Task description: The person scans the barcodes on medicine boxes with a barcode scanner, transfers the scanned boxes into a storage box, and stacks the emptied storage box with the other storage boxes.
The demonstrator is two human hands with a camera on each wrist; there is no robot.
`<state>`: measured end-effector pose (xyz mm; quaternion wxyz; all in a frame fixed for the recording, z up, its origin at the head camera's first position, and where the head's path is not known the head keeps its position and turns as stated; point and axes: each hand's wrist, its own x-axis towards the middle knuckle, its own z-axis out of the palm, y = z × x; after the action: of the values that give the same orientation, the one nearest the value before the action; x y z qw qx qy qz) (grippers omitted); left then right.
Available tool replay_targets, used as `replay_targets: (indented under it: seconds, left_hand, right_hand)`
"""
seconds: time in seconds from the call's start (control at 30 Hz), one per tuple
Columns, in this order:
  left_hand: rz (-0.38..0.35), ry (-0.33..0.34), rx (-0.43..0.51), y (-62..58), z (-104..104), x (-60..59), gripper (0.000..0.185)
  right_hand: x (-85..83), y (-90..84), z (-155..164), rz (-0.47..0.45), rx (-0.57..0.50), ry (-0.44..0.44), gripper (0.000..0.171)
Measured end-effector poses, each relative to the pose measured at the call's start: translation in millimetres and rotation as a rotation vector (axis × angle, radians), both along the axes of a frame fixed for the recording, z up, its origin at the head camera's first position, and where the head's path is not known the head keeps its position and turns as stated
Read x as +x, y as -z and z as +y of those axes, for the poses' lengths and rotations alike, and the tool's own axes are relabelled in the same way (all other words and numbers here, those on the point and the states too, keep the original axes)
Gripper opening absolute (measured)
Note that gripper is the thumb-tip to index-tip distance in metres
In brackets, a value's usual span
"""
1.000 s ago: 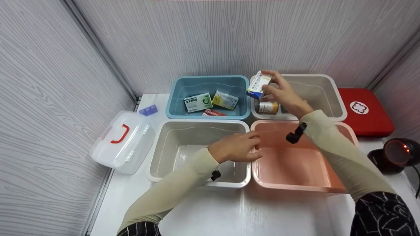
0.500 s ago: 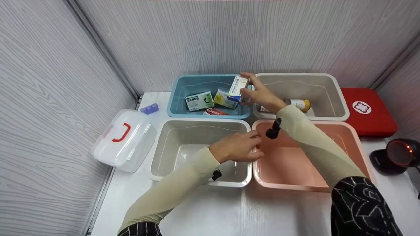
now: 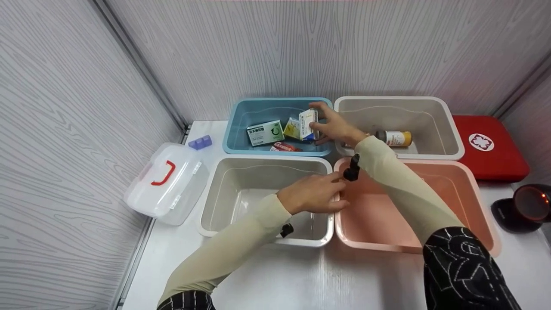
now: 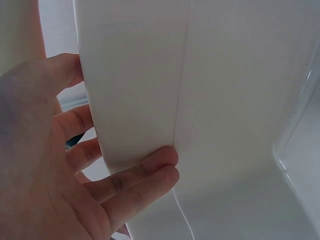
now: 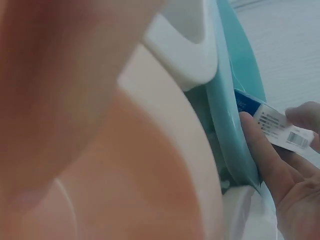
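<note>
My right hand (image 3: 335, 125) holds a white and blue medicine box (image 3: 306, 122) between thumb and fingers, low over the right end of the blue bin (image 3: 236, 113). In the right wrist view, the box (image 5: 275, 125) shows a barcode on one side. Beside it in the bin lie a green and white medicine box (image 3: 265, 133), a yellow one (image 3: 292, 128), partly hidden, and a red one (image 3: 284, 147). My left hand (image 3: 313, 193) rests at the shared edge of the front grey bin (image 3: 209, 202) and the pink bin (image 3: 366, 246), its fingers loosely extended and touching the wall.
Behind the pink bin stands another grey bin (image 3: 451, 129) with a yellow-capped bottle (image 3: 396, 138); my right forearm partly covers it. A red first-aid case (image 3: 495, 163) and black scanner (image 3: 521, 210) are on the right. Left are a clear red-handled box (image 3: 165, 185) and purple pill case (image 3: 200, 142).
My right hand has carried the white and blue box leftward from over the back grey bin and lowered it into the blue bin. My left hand has stayed at the shared edge.
</note>
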<state>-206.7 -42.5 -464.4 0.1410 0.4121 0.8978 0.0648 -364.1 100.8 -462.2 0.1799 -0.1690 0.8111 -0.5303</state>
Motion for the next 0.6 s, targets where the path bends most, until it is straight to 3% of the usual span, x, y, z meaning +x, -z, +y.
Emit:
replay_targets:
  seconds: [0.33, 0.43, 0.6]
  left_hand:
    - [0.013, 0.002, -0.006, 0.1, 1, 0.4, 0.049]
    - [0.028, 0.002, 0.003, 0.6, 0, 1.4, 0.048]
    - [0.018, -0.001, -0.001, -1.4, -3, 1.9, 0.049]
  right_hand:
    - [8.5, -2.8, -13, 0.149, 0.34, -0.06, 0.065]
    - [8.2, -0.6, -12, 0.157, 0.314, -0.088, 0.07]
    - [9.3, -1.3, -3, 0.217, 0.169, -0.132, 0.067]
